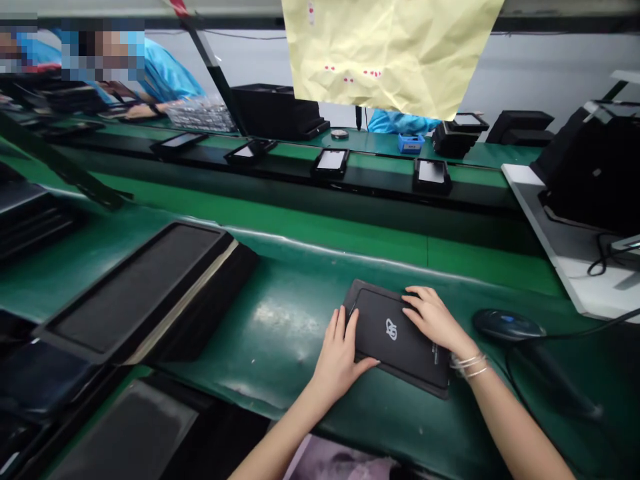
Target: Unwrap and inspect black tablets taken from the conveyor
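Observation:
A flat black device [395, 337] with a white logo on its back lies on the green mat [280, 333] in front of me. My left hand [339, 353] rests at its left edge, fingers straight and together, thumb under the near side. My right hand [436, 320] lies flat on its upper right part, fingers stretched toward the left. Neither hand lifts the device; both press or steady it.
A black mouse [507, 325] with its cable sits right of the device. Black foam trays [150, 293] stand at the left. Beyond runs a conveyor [350, 183] carrying several devices [331, 162]. Co-workers in blue [165, 73] sit opposite. A white stand [565, 247] is at the right.

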A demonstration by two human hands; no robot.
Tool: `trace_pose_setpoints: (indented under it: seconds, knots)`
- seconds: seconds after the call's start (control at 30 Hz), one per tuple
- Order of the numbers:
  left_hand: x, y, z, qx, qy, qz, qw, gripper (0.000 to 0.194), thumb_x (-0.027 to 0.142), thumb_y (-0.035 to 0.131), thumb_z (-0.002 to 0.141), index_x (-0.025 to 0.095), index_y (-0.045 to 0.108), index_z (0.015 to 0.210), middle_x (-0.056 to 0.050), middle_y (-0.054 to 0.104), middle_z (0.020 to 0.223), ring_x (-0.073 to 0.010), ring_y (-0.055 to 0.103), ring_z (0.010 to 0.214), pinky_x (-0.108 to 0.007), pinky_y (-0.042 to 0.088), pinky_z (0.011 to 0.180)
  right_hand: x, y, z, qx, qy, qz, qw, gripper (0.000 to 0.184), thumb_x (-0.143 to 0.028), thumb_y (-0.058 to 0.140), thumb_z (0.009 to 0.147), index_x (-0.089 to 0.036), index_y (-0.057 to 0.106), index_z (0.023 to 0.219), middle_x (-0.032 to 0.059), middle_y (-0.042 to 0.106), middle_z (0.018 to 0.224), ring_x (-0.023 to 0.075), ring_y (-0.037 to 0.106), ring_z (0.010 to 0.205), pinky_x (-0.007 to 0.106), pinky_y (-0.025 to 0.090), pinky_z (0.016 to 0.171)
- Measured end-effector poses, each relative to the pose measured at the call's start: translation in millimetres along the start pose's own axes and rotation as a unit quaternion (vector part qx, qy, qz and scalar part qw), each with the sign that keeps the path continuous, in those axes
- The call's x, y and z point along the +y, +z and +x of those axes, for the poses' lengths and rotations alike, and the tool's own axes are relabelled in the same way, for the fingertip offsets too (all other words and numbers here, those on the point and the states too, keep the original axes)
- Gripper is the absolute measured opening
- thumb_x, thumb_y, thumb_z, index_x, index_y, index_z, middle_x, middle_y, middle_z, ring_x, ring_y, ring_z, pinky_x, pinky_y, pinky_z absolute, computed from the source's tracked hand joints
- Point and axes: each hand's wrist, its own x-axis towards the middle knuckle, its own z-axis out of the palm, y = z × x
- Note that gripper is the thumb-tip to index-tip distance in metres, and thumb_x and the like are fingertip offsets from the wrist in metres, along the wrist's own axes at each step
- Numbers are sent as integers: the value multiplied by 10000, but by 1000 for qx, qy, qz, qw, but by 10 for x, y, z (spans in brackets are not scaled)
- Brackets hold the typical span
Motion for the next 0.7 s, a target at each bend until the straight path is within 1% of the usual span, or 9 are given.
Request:
trace_pose_setpoints:
  seconds: [0.1,0.23,0.3,0.4,0.47,0.53,0.57,0.63,0.7]
  knots:
    - [-13,40,7,21,-13,28,999,1095,528,785,624,147,205,1469,-276,273,1512,-436,215,1410,-593,284,1098,-180,187,-8,22,15,-57,998,347,-327,488,904,-117,614,1150,192,549,1256,355,479,1165,553,408,978]
    - [81,90,-33,47,-29,48,997,1161,628,763,588,61,235,1452,-318,347,1455,-470,385,1301,-595,345,1046,-269,209,59,17,28,-87,996,243,-284,536,879,-116,594,1045,161,592,1132,309,527,1074,451,433,944]
    - [121,127,-61,59,-41,48,996,1186,650,763,567,27,255,1438,-334,377,1426,-482,429,1245,-606,362,1019,-281,134,101,2,26,-90,996,186,-259,600,839,-145,567,982,124,614,1046,278,558,1010,393,452,885]
    - [143,155,-91,71,-58,36,995,1161,651,771,552,8,320,1406,-335,409,1402,-493,449,1199,-618,371,994,-339,-56,119,-19,22,-93,995,187,-235,648,811,-176,521,934,66,636,905,240,605,856,324,454,712]
    - [138,141,-105,74,-65,19,995,1062,653,739,600,37,376,1385,-305,420,1406,-482,448,1192,-625,360,996,-427,-212,82,-28,5,-89,996,171,-213,642,825,-197,511,935,21,639,847,203,612,771,289,434,652]
    - [122,99,-122,74,-69,-7,995,925,629,700,668,63,438,1351,-270,460,1382,-456,452,1190,-619,348,1013,-552,-350,3,-24,-21,-83,996,165,-201,616,855,-216,529,995,8,644,887,186,613,806,276,433,671]
    - [109,70,-131,72,-71,-24,995,852,603,687,698,72,469,1327,-255,484,1361,-441,456,1189,-611,346,1021,-620,-396,-50,-3,-46,-93,995,164,-201,589,880,-220,542,1035,16,643,905,184,609,828,277,433,686]
    - [68,-2,-136,68,-75,-64,993,705,538,668,740,94,530,1269,-224,526,1314,-406,472,1184,-584,355,1034,-744,-412,-165,82,-119,-157,977,169,-177,522,924,-191,568,1086,43,632,870,185,589,801,293,421,683]
    - [3,-87,-109,61,-83,-112,988,533,478,606,796,129,581,1197,-185,564,1260,-353,513,1161,-531,394,1024,-824,-313,-276,178,-211,-248,929,172,-116,486,933,-132,591,1068,58,616,781,181,557,731,310,406,668]
